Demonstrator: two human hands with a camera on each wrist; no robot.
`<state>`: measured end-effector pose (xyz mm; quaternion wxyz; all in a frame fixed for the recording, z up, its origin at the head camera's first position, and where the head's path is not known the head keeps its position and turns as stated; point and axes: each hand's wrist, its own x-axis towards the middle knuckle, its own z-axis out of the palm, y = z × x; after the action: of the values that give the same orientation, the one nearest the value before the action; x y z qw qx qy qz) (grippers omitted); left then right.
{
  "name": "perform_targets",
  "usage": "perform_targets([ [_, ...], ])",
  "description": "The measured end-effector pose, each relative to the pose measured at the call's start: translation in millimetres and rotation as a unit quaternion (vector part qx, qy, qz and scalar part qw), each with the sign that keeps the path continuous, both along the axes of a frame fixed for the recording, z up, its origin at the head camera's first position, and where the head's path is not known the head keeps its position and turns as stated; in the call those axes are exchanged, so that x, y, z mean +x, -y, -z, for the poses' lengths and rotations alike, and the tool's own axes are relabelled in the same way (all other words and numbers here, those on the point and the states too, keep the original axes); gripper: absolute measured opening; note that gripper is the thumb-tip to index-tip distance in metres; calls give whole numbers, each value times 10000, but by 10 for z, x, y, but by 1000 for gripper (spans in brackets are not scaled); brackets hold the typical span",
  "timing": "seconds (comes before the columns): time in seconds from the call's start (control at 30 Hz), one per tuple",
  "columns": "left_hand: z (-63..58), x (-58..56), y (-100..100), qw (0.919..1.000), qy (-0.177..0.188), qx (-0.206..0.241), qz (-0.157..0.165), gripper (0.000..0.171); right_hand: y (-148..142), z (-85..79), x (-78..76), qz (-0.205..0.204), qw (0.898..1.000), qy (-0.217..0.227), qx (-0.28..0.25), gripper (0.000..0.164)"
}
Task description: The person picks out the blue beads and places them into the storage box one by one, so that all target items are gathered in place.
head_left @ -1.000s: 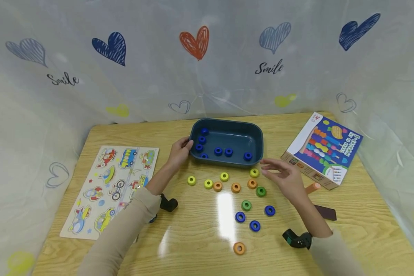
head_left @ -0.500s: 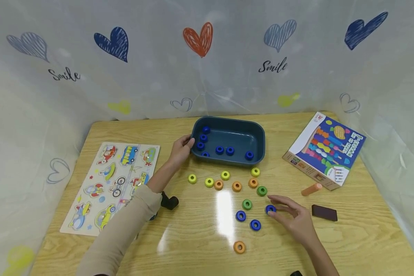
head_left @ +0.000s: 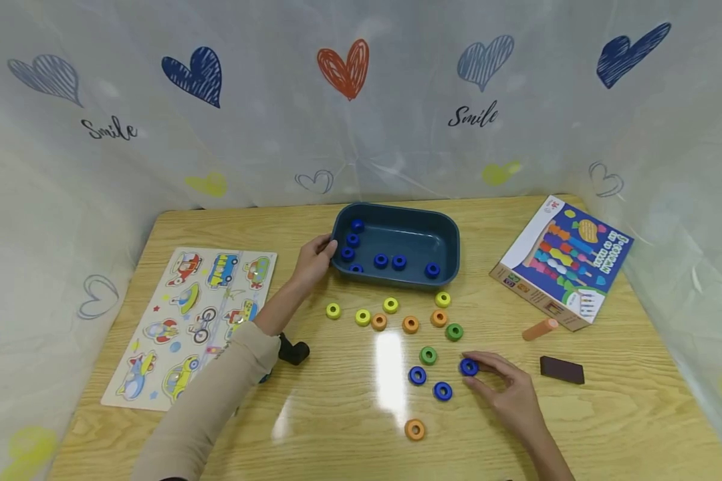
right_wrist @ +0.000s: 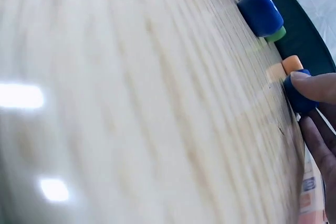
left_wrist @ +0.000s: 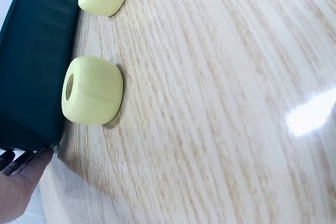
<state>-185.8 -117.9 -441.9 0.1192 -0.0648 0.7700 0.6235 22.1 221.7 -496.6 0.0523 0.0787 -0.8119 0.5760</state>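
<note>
My right hand [head_left: 508,394] pinches a blue ring-shaped bead [head_left: 468,367] between thumb and fingertips, low over the table. In the right wrist view the thumb lies on one side of that blue bead [right_wrist: 300,94]. My left hand [head_left: 313,262] holds the left end of a dark teal tub [head_left: 396,280], with fingertips right at its end wall in the left wrist view. Several blue beads lie inside the tub. Two more blue beads lie left of my right hand, one of them a blue bead [head_left: 442,391] at the front.
Yellow beads [head_left: 363,317], orange beads [head_left: 410,325] and green beads [head_left: 428,355] lie in front of the tub. A puzzle board [head_left: 183,321] lies at left. On the right are a toy box [head_left: 568,260], an orange peg [head_left: 540,329] and a dark brown block [head_left: 562,369].
My right hand has moved from beside the tub's right front corner down toward me to a blue bead and taken hold of it. My left hand stays at the tub.
</note>
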Motion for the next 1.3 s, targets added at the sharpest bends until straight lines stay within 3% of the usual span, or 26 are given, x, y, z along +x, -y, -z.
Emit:
perform_targets([
  [0.2,11,-3,-23,10000,-11,-38,-6,42,-34,-101,-70,-41,9999,115,-114,41],
  [0.33,33,-10,-29,10000,25,-42,-40,42,8,-277,-208,-148,9993,8,-351,41],
  [0.53,41,2,-30,10000,39,-36,-24,42,180,-754,-538,-329,9984,-422,-162,39],
  [0.7,24,29,-30,9999,-54,-117,-10,43,324,-958,-908,-456,9957,-796,-108,37],
  [0.83,23,27,-13,9999,-31,-154,-67,42,432,-990,-1251,-645,9934,-910,-278,37],
  [1.07,47,-11,-8,9999,100,-83,-79,43,537,-877,-1841,-719,9969,-290,-144,39],
  [1.3,62,-18,-9,9999,75,-26,-129,42,664,-808,-2225,-719,9967,103,374,34],
])
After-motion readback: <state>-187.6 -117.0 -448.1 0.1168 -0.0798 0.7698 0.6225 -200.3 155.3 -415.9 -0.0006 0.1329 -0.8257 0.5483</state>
